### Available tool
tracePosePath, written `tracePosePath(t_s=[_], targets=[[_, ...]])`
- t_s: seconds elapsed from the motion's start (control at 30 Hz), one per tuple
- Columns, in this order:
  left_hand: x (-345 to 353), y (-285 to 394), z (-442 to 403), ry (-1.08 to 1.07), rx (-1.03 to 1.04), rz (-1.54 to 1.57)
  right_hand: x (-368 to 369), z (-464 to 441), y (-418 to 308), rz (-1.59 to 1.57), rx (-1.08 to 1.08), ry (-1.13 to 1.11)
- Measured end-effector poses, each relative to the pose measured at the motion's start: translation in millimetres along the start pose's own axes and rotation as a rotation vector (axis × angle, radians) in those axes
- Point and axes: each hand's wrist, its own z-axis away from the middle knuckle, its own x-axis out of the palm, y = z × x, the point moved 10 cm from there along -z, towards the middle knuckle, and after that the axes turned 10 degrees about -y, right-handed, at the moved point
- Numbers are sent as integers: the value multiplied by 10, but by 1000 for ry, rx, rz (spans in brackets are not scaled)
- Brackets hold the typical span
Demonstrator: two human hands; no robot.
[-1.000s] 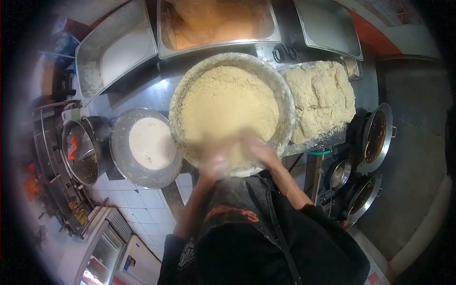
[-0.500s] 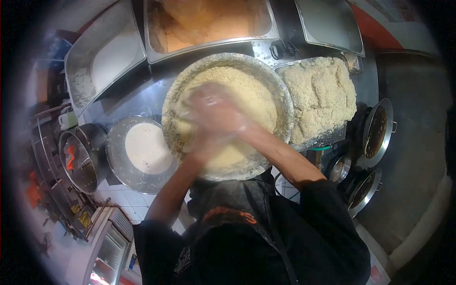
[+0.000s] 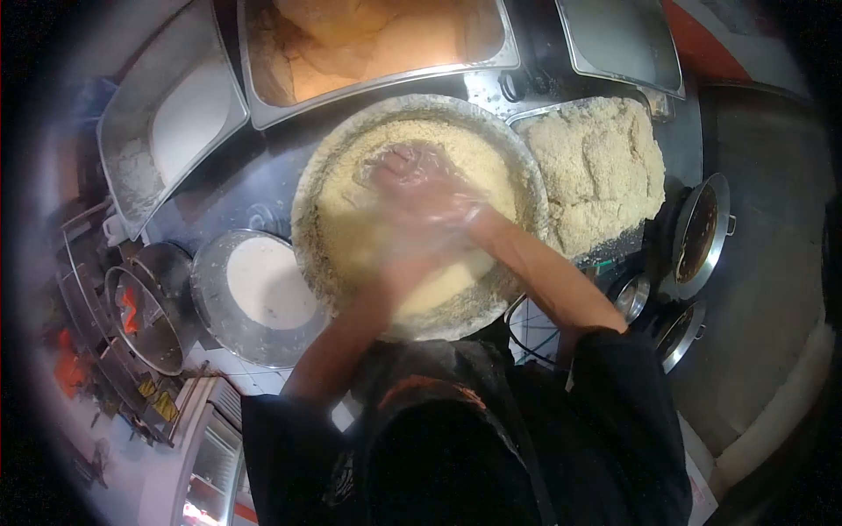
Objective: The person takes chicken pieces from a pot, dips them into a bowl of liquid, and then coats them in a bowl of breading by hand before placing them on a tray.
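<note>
Yellow crumbs [image 3: 482,162] w/in rnd bowl [image 3: 533,195]

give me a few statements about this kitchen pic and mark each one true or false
1. The right hand is over the big bowl. True.
2. The basin is to the right of the big bowl. False: it is to the left.
3. The heap coated in crumbs is to the right of the big bowl. True.
4. The left hand is in the basin. False: it is blurred, but it is at the big bowl.
5. The white mix is in the big bowl. False: it is in the basin.
6. A pan with orange contents is beyond the big bowl. True.
</note>
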Motion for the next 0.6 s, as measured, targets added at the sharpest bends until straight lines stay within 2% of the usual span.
tracePosePath(t_s=[0.03,0.1,0.13,0.2,0.3,0.43,0.53,0.6], targets=[[27,-65,-17,-23,-13,42,126,-30,18,6,1,7],[17,-84,38,-18,-9,85,61,-80,-62,151,-125,311],[3,-76,90,-10,-1,106,85,-88,-76,151,-135,299],[-45,-78,198,5,26,144,291,-138,-74,130,-61,125],[-13,-40,110,-8,45,202,343,-119,24,40,-70,94],[-16,-228,145,-22,13,309,203,-222,-91,63,-64,191],[-231,-263,356,33,49,333,344,-377,-217,-84,-45,98],[-228,-192,401,13,74,315,347,-341,-141,-268,-87,158]])
